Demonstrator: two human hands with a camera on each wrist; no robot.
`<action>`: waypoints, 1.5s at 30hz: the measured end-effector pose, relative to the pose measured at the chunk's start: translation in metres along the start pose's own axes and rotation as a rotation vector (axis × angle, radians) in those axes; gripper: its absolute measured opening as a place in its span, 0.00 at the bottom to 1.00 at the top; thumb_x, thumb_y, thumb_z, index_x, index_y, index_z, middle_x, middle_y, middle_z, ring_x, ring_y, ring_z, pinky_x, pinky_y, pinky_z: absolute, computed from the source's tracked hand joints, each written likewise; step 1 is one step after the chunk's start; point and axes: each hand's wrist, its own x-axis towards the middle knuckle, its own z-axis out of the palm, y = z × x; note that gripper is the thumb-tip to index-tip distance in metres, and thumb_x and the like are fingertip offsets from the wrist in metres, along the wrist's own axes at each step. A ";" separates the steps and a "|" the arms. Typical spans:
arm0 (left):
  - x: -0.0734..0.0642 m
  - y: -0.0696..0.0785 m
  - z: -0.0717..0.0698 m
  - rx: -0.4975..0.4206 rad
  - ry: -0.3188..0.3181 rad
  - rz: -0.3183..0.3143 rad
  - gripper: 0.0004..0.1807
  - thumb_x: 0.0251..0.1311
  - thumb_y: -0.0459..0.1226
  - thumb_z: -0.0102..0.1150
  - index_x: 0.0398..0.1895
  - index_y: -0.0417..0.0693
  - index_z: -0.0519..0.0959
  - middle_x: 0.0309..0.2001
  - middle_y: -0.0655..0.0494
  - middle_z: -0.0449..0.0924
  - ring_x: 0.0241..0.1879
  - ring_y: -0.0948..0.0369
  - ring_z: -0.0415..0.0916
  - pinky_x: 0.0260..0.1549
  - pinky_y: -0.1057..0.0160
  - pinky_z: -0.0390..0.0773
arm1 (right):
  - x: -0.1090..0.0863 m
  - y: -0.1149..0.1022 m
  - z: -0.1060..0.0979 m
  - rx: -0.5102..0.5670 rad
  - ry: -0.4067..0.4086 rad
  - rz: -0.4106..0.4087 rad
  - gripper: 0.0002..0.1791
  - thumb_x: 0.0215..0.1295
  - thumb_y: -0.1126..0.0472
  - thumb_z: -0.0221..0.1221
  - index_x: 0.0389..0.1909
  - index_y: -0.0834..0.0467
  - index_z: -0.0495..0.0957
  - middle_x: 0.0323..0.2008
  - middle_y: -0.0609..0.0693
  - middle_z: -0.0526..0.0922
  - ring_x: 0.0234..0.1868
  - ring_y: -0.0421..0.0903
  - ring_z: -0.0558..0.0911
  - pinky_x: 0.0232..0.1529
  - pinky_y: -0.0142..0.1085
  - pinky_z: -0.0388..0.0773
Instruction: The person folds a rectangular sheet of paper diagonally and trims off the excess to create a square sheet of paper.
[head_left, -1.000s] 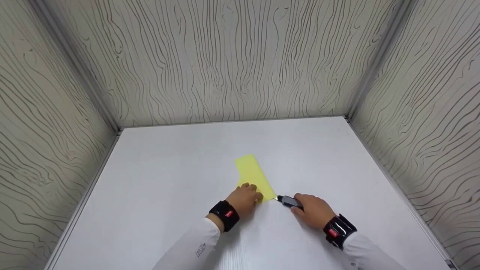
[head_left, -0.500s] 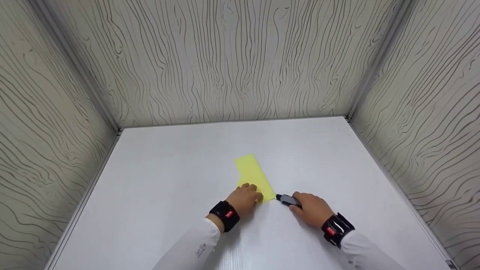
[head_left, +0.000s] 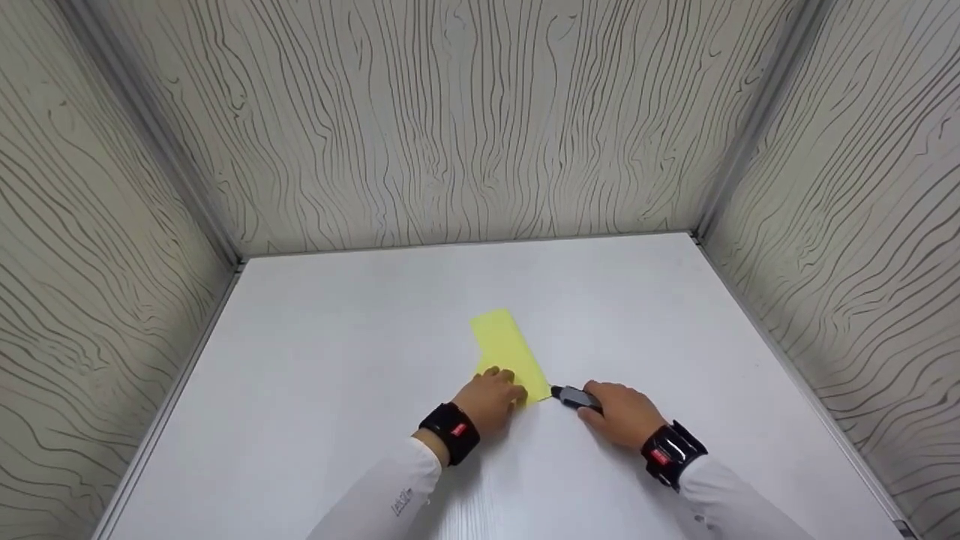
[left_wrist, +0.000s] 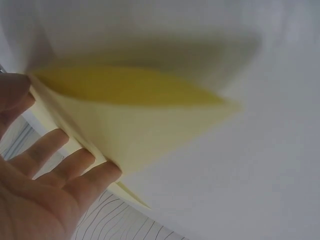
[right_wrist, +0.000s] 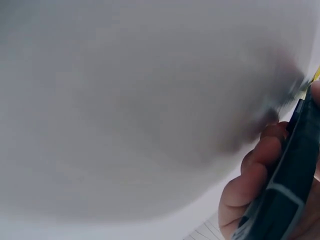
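A sheet of yellow paper lies on the white tabletop, its near part under my left hand. In the left wrist view the paper is doubled over, its near side bowed up in a gap. My left fingertips press along its edge. My right hand grips a grey and black utility knife, pointing left, its tip right at the paper's right corner. In the right wrist view my fingers wrap round the dark knife handle.
The white table is bounded by a back wall and side walls with wood-grain lines. Metal rails run up the corners. A black band sits on each wrist.
My right hand with the utility knife has shifted slightly up and left along the paper's corner. My left hand and the paper have stayed put.
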 end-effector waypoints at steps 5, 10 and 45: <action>0.001 -0.001 0.002 -0.006 0.005 0.007 0.12 0.72 0.33 0.63 0.49 0.58 0.90 0.53 0.53 0.86 0.48 0.55 0.79 0.52 0.53 0.85 | 0.000 0.001 -0.001 -0.005 -0.003 0.016 0.06 0.73 0.53 0.68 0.43 0.50 0.82 0.28 0.42 0.75 0.30 0.42 0.71 0.34 0.39 0.67; 0.003 -0.004 0.005 -0.008 0.001 0.005 0.12 0.72 0.33 0.63 0.50 0.58 0.89 0.53 0.53 0.86 0.49 0.55 0.79 0.52 0.52 0.85 | 0.000 0.001 -0.003 0.008 -0.003 0.006 0.08 0.73 0.53 0.68 0.45 0.52 0.83 0.29 0.42 0.76 0.30 0.42 0.72 0.33 0.40 0.68; 0.006 0.002 0.007 0.040 0.045 -0.028 0.14 0.78 0.41 0.58 0.60 0.65 0.85 0.59 0.47 0.83 0.55 0.46 0.81 0.47 0.44 0.85 | -0.003 -0.004 0.001 -0.004 -0.014 -0.004 0.10 0.72 0.53 0.69 0.47 0.53 0.84 0.31 0.44 0.81 0.31 0.43 0.74 0.35 0.41 0.69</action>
